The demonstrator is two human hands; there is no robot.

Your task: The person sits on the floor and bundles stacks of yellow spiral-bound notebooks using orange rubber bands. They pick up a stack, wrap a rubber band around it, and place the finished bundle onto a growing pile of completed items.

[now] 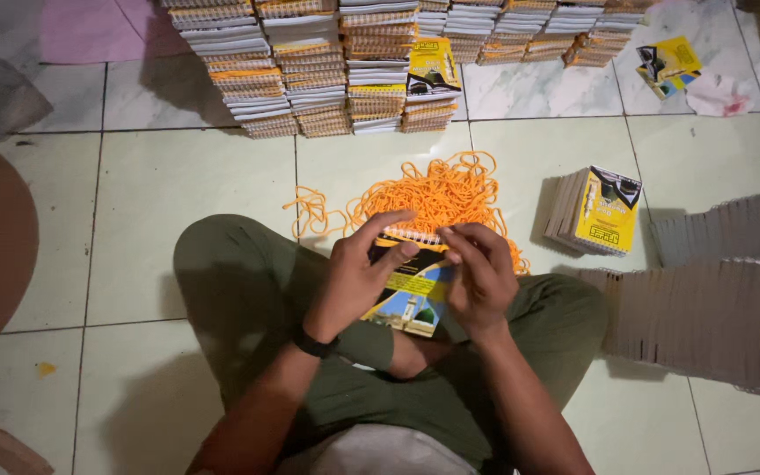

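1. At the centre-left of the frame, the left hand closes around the left side of a small spiral-bound booklet. Its thumb lies across the cover and its fingers curl up over the top edge by the wire binding.
2. The booklet sits at the centre of the frame, above the person's crossed legs in green trousers. Its bound edge runs left to right along the top, on the far side from the body, and both hands meet at that edge. Neither hand is clearly nearer to it.
3. Just right of centre, the right hand pinches with fingertips at the right end of the binding. It seems to hold an orange cord loop there, but the fingers hide the contact, so I cannot be sure.
4. Directly beyond the booklet, a tangled pile of orange cords lies on the tiled floor, touching or just behind the bound edge.
5. At the top of the frame stand stacks of bound booklets. At the right, rows of booklets are cut off by the edge.
6. The booklet's lower half is hidden behind both hands.
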